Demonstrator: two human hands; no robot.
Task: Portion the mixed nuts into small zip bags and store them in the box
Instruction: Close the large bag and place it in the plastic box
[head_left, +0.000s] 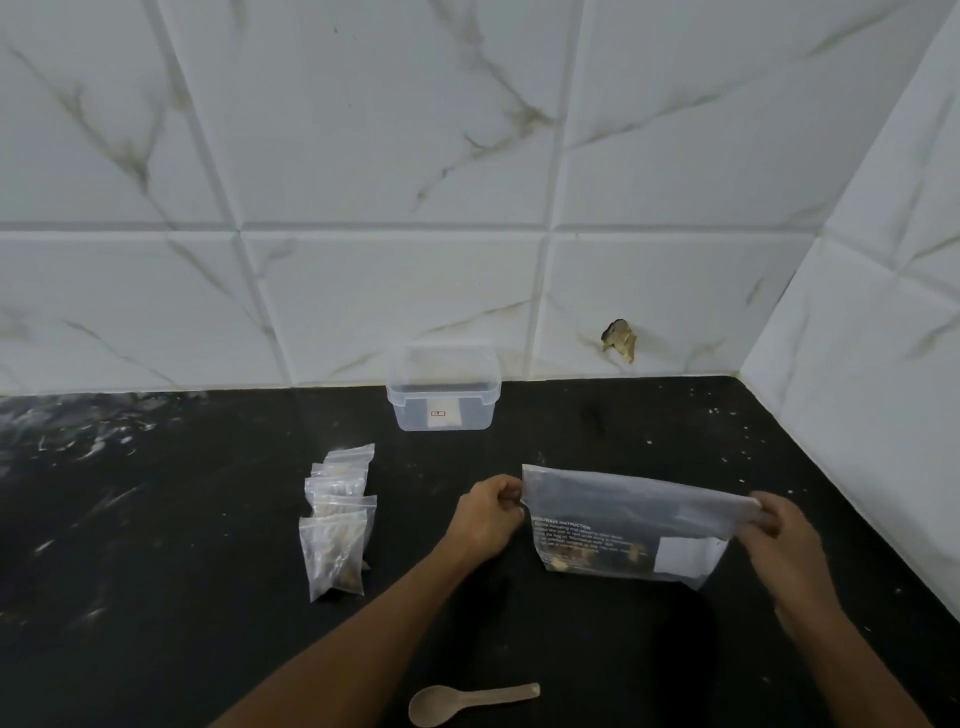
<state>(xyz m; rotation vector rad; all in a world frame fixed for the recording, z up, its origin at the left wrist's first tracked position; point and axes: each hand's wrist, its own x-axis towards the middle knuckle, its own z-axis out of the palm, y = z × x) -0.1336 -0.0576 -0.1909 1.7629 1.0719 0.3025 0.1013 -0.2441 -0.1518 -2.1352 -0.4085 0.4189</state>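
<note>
A black, white-flecked bench fills the lower view and meets a wall of white marbled tiles that turns a corner at the right. Nearest the camera a pale spoon lies flat on the bench, bowl to the left, well apart from both hands. Above it the left hand and right hand hold a large clear bag upright between them: the left fingers are curled and pinch its top left corner, the right fingers are curled round its top right corner. The bag carries white printed text and a white label, and only a few nuts show at its bottom. To the left, apart from the hands, a row of small filled zip bags lies overlapping on the bench, running away from the camera. Farther back, against the wall, stands a clear plastic box, lid off; whether anything lies inside I cannot tell. A brown chipped patch marks the tile to its right.
</note>
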